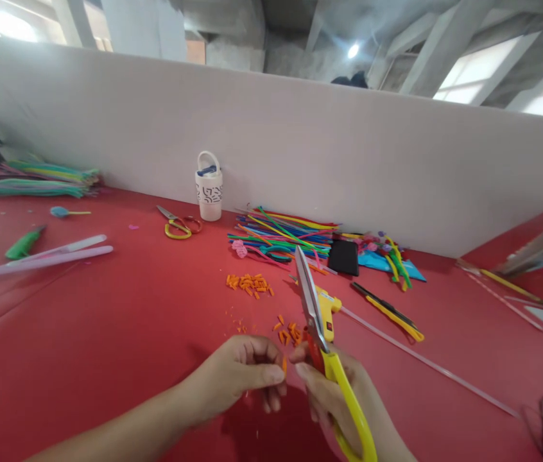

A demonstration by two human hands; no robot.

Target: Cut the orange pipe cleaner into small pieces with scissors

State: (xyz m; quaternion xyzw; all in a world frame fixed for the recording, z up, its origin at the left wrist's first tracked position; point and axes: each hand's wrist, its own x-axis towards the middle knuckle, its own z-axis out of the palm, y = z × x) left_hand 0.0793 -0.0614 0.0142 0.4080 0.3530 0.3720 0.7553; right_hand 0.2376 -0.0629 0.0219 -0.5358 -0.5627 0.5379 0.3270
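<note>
My right hand [336,401] grips yellow-handled scissors [322,340], blades closed and pointing up and away. My left hand [247,375] is curled beside it, thumb and fingers pinching a small orange piece [284,364] right at the base of the blades. Just beyond the hands, short orange cut pieces [291,332] lie scattered on the red table [131,333], with a larger heap of orange pieces [250,283] further back. A yellow glue gun [328,310] lies behind the scissor blades.
Coloured pipe cleaners [281,234] lie in a pile by the white partition [300,154], next to a black phone [343,256]. A white cup [209,187], a second pair of scissors [175,224], a yellow-black cutter [389,312], clear sticks [54,255] and more pipe cleaners [31,179] lie around.
</note>
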